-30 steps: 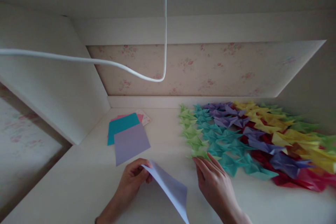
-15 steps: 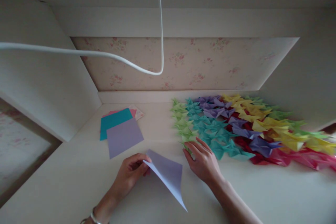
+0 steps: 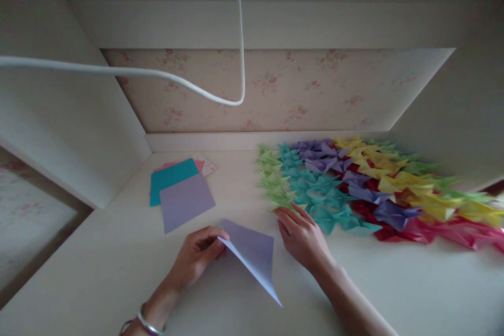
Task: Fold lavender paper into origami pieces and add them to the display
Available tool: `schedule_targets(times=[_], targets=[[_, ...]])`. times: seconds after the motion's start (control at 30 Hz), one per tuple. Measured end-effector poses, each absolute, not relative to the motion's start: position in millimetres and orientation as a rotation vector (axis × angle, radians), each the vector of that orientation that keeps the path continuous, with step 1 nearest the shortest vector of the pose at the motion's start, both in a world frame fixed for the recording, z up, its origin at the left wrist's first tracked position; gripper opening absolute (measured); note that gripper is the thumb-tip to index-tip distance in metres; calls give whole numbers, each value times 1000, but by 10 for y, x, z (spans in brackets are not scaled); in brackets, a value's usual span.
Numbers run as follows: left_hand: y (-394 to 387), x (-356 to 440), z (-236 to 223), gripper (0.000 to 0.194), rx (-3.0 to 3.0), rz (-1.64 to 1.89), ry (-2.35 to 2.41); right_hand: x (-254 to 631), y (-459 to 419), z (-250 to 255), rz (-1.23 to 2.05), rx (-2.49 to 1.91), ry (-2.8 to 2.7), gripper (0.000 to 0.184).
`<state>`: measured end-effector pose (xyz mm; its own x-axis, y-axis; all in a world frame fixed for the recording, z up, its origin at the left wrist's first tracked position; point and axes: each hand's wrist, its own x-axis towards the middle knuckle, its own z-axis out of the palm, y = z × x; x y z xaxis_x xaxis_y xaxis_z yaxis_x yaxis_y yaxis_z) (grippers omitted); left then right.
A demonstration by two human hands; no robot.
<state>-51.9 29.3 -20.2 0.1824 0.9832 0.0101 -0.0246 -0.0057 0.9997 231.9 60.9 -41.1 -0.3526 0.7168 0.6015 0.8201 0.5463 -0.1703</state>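
Between the thumb and fingers of my left hand [image 3: 200, 254] is the left corner of a sheet of purple paper [image 3: 252, 249]. The sheet is bent and tilts above the desk, its near corner pointing toward me. My right hand [image 3: 301, 233] lies at the front end of a row of light green paper cranes [image 3: 274, 178], its fingers stretched out over the nearest one and partly hiding it. Beside that row stand teal paper cranes [image 3: 317, 184]. Left of the held sheet, a flat purple sheet [image 3: 187, 202] overlaps a teal sheet [image 3: 171, 181].
More folded cranes in purple, yellow [image 3: 405, 184], red and pink [image 3: 441, 228] spread to the right. Pink paper lies under the teal sheet. A white cable [image 3: 177, 80] hangs across the view above the white desk [image 3: 220, 312]. Side panels and a floral back wall [image 3: 271, 94] enclose it.
My right hand has shifted slightly at the front green crane, its fingers drawing closer together. My left hand keeps the purple sheet in nearly the same position. The view has tilted slightly.
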Motion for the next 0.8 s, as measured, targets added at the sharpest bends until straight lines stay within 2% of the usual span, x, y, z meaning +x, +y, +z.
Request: schedule_targets(times=[0.27,0.37,0.43,0.5,0.6,0.7,0.73,0.8], targets=[[315,-524,-146,25,1175,1308,1049,2301,537,-286,-162,-1259,-1990,20],[364,-502,-14,24,1101,1477,1033,2246,458,-261,60,-1260,-1763,19],[390,-461,88,26,1047,1579,1002,2178,377,-237,372,-1267,-1624,21],[395,-400,171,28,1008,1621,960,2090,283,-202,837,-1228,-1554,32],[367,-311,236,27,983,1612,924,1950,156,-156,1502,-1060,-1448,60],[333,-271,240,26,973,1590,874,1858,89,-151,1684,-919,-1373,86],[327,-269,229,26,973,1579,855,1844,84,-158,1674,-903,-1349,89],[324,-277,189,26,982,1548,826,1842,95,-178,1614,-909,-1306,80]])
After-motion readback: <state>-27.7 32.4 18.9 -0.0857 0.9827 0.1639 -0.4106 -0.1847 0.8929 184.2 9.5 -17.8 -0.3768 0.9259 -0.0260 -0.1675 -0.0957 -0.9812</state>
